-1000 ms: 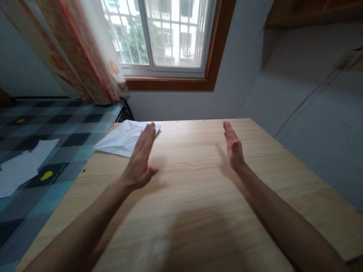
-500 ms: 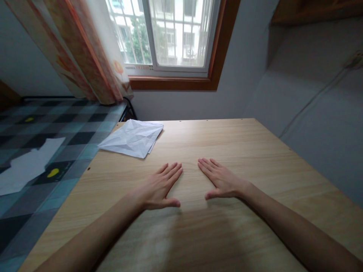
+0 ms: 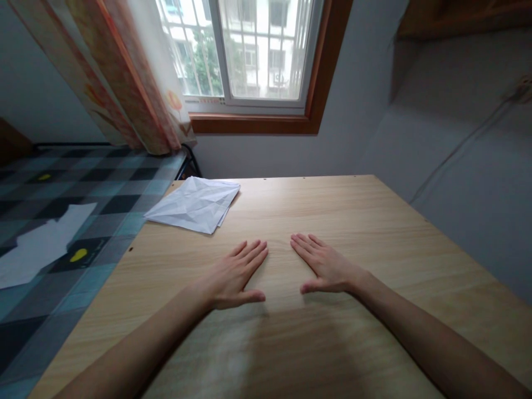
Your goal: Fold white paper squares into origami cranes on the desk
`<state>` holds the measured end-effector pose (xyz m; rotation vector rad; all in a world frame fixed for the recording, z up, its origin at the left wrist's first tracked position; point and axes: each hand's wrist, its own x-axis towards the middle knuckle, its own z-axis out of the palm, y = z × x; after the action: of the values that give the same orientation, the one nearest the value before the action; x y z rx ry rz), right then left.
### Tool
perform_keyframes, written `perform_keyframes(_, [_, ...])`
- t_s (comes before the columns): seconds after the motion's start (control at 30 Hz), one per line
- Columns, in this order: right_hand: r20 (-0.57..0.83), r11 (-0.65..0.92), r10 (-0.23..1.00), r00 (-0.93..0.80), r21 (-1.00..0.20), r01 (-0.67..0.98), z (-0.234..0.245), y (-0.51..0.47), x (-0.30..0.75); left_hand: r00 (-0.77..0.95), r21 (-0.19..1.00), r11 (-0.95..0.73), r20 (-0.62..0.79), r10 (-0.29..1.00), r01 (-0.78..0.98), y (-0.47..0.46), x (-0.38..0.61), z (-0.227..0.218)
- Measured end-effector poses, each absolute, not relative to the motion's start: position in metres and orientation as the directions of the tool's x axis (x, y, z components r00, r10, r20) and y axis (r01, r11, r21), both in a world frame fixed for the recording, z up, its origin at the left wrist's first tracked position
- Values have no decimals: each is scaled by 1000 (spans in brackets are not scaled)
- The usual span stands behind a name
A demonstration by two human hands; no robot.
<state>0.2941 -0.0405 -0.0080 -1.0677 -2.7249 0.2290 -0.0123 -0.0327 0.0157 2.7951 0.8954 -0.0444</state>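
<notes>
The folded, creased stack of thin white paper [image 3: 193, 202] lies on the pale, wood-grained rectangular worktop [image 3: 357, 216], at the far left corner, beyond the left hand [image 3: 238, 274] and a little to its left. Its near point sits just past the knuckles and fingers, with a strip of bare wood between. The right hand [image 3: 323, 265] is farther from the stack, across the middle of the worktop.

Each grip is wide open and has hold of nothing: both hands are spread flat, palms down, seemingly resting on the wood, though the undersides are hidden. The four fingers of each hand lie straight and fairly close together, slanting forward and inward, while the thumb stands well out to the side. The two sets of fingertips face each other across a narrow gap, and the thumbs point inward, nearer the body. Both bare forearms reach in from the lower corners, converging towards the centre.

Left of the worktop, a loose white sheet of paper with an uneven outline [image 3: 45, 241] lies on the blue, grey and black checked cloth bedspread [image 3: 103, 183], well apart from both hands.
</notes>
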Motion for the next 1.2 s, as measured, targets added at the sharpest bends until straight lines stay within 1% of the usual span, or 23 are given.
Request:
perform_keyframes(0.03, [185,725,688,-702,-223,651,-9,-41,295,812,206,-790,-49,581,578,-33,-13,16])
perform_keyframes(0.1, [307,711,701,-643,-242,660,-12,-41,295,779,248,-769,79,622,589,-30,-16,16])
perform_keyframes(0.17, [418,700,703,-575,-261,665,-14,-42,296,688,267,-724,229,689,636,-21,-23,16])
perform_keyframes(0.27, [501,709,681,-534,-267,653,-15,-43,295,460,210,-576,419,783,790,2,-44,16])
perform_keyframes(0.3, [509,714,675,-534,-265,649,-14,-43,294,399,173,-514,443,803,840,11,-53,16])
perform_keyframes(0.33, [513,717,670,-536,-262,646,-14,-43,294,363,133,-458,437,823,879,20,-62,15])
perform_keyframes(0.4, [515,722,666,-540,-261,641,-12,-43,293,313,66,-356,344,885,932,34,-78,14])
perform_keyframes(0.47, [514,722,666,-540,-261,641,-11,-42,293,300,35,-317,237,924,948,41,-91,13])
perform_keyframes(0.53, [516,722,665,-540,-261,640,-11,-42,293,299,7,-305,187,936,952,43,-96,14])
perform_keyframes(0.73, [500,715,678,-539,-275,643,-12,-42,294,344,-59,-339,141,928,939,36,-92,27])
perform_keyframes(0.8, [495,714,680,-542,-274,645,-12,-42,293,316,-78,-308,130,940,948,35,-91,32])
perform_keyframes(0.9, [482,712,685,-547,-283,643,-10,-43,293,226,-114,-211,142,964,971,36,-91,37])
perform_keyframes(1.0, [469,702,698,-541,-299,647,-10,-43,293,152,-94,-138,160,975,986,38,-91,41])
perform_keyframes(1.2, [468,706,692,-549,-280,651,-13,-42,294,1,52,-9,167,986,999,41,-90,50])
